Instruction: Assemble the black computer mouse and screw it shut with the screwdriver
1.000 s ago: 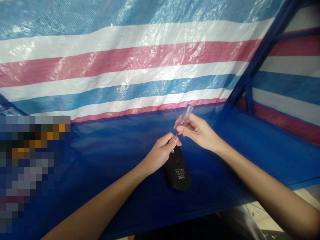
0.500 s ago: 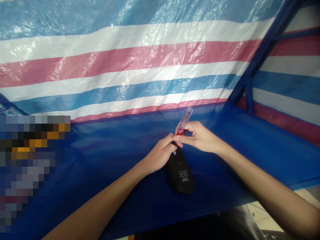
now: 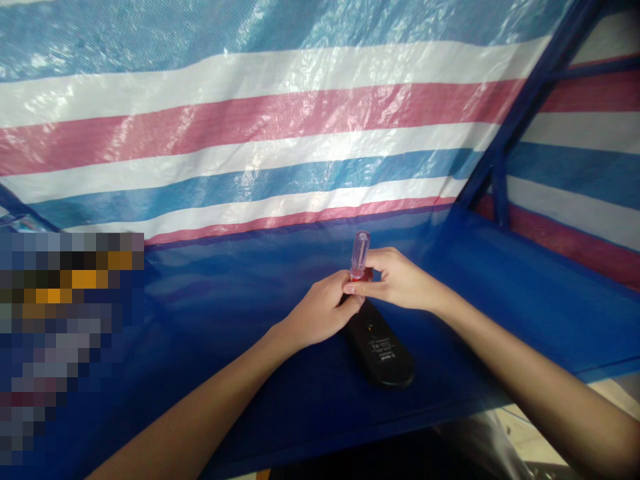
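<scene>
A black computer mouse [image 3: 383, 353] lies upside down on the blue surface [image 3: 240, 313], its label facing up. My right hand [image 3: 397, 280] is closed on a small screwdriver [image 3: 359, 256] with a clear red handle, held nearly upright over the far end of the mouse. My left hand [image 3: 320, 310] is closed beside it, its fingers curled at the screwdriver's lower part and at the far end of the mouse. The screwdriver's tip is hidden behind my fingers.
A striped red, white and blue plastic tarp [image 3: 280, 127] hangs behind the blue surface. A blue metal frame post [image 3: 505, 147] rises at the right. A blurred-out patch [image 3: 65, 333] covers the left side. The front edge of the surface [image 3: 400, 427] runs below my arms.
The screwdriver has come from a slant to nearly upright and lower onto the mouse. The mouse's near end has swung to the right. Both hands have drawn together.
</scene>
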### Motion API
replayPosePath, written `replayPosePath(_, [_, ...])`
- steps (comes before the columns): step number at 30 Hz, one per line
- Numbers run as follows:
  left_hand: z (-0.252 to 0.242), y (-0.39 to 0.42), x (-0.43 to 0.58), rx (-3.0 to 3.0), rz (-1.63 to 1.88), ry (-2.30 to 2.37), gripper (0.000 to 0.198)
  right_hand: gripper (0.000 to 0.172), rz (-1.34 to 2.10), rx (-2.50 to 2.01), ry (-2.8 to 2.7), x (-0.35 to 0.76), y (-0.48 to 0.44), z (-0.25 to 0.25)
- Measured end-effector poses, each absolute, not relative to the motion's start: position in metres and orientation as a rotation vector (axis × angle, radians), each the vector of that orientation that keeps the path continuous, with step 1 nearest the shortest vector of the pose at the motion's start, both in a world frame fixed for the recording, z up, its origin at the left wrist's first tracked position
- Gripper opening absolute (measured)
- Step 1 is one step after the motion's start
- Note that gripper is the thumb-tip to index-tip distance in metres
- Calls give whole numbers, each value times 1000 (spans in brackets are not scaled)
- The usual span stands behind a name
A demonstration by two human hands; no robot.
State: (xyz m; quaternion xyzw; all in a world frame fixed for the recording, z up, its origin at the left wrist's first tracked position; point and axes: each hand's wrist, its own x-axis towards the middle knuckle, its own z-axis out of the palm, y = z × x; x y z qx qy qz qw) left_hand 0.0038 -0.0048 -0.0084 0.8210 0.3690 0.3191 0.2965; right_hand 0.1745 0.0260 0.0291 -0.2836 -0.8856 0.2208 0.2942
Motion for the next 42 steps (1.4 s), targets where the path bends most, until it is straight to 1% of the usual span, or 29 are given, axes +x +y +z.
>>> replayPosePath(7, [-6,-2,0,2217,977,1014,10,26,625,-792,-2332,174,27,28])
replayPosePath(13, [-7,-3,1,2226,1013,966,13,27,718,-797,-2304,176,25,28])
replayPosePath(20, [-7,-5,4,2269,1043,1066,9,26,832,-810,-2280,177,26,27])
replayPosePath(25, [-6,-7,4,2238,1081,1083,6,28,852,-816,-2262,176,26,28])
replayPosePath(29, [-5,-8,5,2255,1050,1119,5,25,909,-809,-2265,177,24,31])
replayPosePath(37, [-1,-8,4,2328,1013,1138,13,16,950,-737,-2274,178,24,33])
replayPosePath(42, [-1,-8,3,2350,991,1133,16,16,971,-745,-2264,179,25,32])
